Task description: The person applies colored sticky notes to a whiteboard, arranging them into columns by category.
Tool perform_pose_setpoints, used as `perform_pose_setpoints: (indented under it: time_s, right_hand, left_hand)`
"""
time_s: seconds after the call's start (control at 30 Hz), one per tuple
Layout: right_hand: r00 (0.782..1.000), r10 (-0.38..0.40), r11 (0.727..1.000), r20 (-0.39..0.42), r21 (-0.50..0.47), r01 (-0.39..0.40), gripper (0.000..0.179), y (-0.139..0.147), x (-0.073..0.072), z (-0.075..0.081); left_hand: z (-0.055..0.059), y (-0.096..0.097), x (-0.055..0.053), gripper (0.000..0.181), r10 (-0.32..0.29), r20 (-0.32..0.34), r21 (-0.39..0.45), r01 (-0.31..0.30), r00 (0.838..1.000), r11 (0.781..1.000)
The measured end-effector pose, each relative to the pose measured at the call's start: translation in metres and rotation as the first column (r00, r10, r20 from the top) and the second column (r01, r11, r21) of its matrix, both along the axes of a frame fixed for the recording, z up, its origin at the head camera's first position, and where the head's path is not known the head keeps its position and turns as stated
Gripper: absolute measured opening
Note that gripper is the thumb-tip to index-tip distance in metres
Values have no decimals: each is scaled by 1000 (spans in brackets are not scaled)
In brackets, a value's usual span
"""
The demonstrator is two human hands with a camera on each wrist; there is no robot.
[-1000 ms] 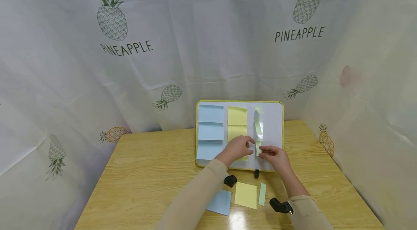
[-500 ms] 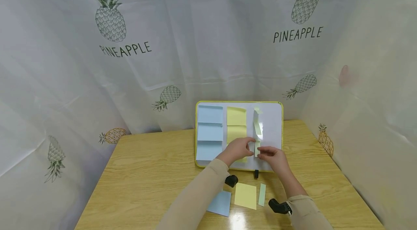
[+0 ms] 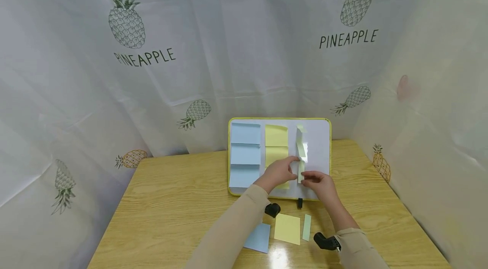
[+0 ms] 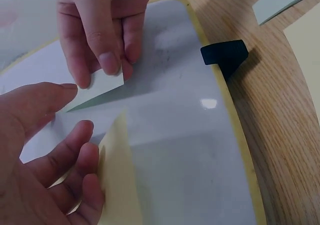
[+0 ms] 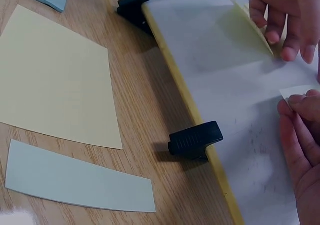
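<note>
A narrow pale green sticky note (image 3: 301, 172) is held between both hands over the lower part of a yellow-rimmed whiteboard (image 3: 319, 142). My right hand (image 3: 323, 185) pinches its lower end between thumb and fingers. At the upper end, the left hand (image 4: 55, 150) has its thumb tip on the paper, and the forefinger behind is mostly hidden; its other fingers curl loosely beside a yellow sticky note (image 4: 117, 170). Another green strip (image 3: 301, 142) hangs on the board just above. Yellow notes (image 3: 276, 135) and blue notes (image 3: 245, 133) form columns to the left.
Below the board lie a yellow pad (image 3: 287, 229), a green strip pad (image 3: 306, 227) and a blue pad (image 3: 258, 237), partly behind the left sleeve. Black clips (image 5: 197, 137) grip the board's lower edge. A pineapple-print curtain (image 3: 244, 48) surrounds the wooden table (image 3: 171, 201).
The left fingertips and the green strip's upper end have shifted slightly up the board. My right hand keeps its pinch on the lower end, nearly still.
</note>
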State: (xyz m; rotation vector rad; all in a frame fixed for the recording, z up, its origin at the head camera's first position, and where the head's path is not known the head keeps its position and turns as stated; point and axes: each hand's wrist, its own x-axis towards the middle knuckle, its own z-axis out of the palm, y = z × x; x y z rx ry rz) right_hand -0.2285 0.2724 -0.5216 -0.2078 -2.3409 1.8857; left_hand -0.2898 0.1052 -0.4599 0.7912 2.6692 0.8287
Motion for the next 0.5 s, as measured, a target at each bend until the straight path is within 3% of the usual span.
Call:
perform_pose_setpoints:
  time_s: [0.5]
  right_hand:
    - [999,9,1000,-36,0,-9,27,0,1,-1]
  left_hand:
    - [6,8,0,56,5,-32,-51,-7,999,999]
